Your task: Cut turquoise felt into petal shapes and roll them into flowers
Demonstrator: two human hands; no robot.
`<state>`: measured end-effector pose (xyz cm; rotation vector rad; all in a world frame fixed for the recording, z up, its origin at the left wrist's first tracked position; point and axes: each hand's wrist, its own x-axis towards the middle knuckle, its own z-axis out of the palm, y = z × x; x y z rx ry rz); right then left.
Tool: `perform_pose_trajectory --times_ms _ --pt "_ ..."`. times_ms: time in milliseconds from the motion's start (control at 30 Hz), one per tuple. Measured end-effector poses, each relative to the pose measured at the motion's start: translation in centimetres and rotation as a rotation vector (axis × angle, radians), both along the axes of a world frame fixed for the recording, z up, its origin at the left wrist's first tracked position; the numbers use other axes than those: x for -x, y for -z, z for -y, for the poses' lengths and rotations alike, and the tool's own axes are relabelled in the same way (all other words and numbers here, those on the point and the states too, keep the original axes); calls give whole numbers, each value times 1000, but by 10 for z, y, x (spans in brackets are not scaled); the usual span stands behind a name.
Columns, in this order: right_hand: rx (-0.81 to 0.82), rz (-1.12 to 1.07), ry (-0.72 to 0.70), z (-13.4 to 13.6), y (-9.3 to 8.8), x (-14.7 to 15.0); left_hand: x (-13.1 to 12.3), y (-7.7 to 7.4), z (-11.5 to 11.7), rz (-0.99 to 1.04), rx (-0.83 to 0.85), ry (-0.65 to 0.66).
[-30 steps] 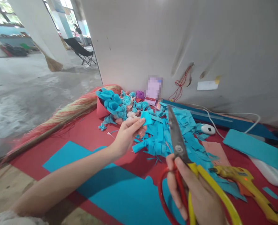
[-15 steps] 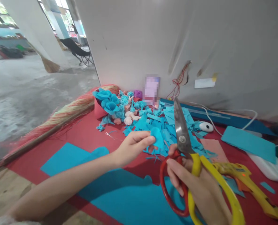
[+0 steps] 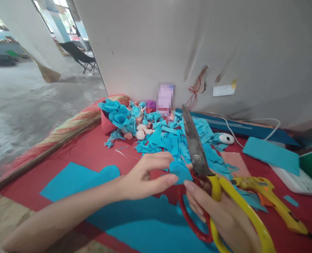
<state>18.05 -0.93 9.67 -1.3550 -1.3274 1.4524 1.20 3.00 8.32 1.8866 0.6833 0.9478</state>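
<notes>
My right hand (image 3: 219, 211) is wrapped round the scissors (image 3: 195, 154), which have red and yellow handles; their blades are together and point up and away. The right thumb and a fingertip also seem to pinch the edge of a small rounded blue piece (image 3: 179, 172), paper or felt. Around the other side of that piece is my left hand (image 3: 150, 175), its thumb and fingers spread apart, the thumb at the piece's lower edge. Below both hands lies a large blue sheet (image 3: 135, 225) on the red tabletop (image 3: 87, 151).
Blue scraps (image 3: 169, 140) are heaped behind the hands. Left of them are small blue and pink flowers (image 3: 136, 112) and a pink cone of blue flowers (image 3: 107, 121). On the right lie a yellow glue gun (image 3: 274, 200), a folded blue stack (image 3: 272, 154) and a white cable (image 3: 272, 131).
The left fingers have spread from their pinch on the blue piece. That piece now meets the right thumb, beside the scissors. The view has shifted slightly.
</notes>
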Motion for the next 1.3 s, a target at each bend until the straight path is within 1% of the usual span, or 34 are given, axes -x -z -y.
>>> perform_pose_trajectory --times_ms 100,167,233,300,400,467,567,667,800,933,1067,1167,1300 --pt "56 60 -142 -3 -2 -3 4 -4 -3 -42 91 72" --pt "119 35 -224 -7 -4 -2 6 -6 -6 -86 183 126" --pt "166 -20 -276 -11 -5 -2 9 -7 -10 -107 307 195" --pt "224 -99 -326 -16 -5 -3 9 -6 -13 -91 436 274" --pt "329 -199 -407 -22 -4 -5 8 -3 -17 16 592 389" --pt "390 -246 -446 -25 -3 -7 6 1 -18 113 690 408" --pt "459 -300 -484 -29 0 -8 2 4 -16 231 821 384" --pt "540 -385 -526 -32 4 -8 1 2 -14 250 929 401" --pt "595 -493 -530 -33 9 -8 1 -1 -9 261 979 402" --pt "613 -560 -485 -33 7 -7 0 -1 -7 308 1007 362" --pt "621 -561 -469 -32 3 -8 0 -1 -9 275 1003 387" --pt "616 -548 -452 -32 4 -10 0 0 -11 238 983 399" --pt "560 -522 -459 -33 6 -14 -2 4 -11 270 998 384"
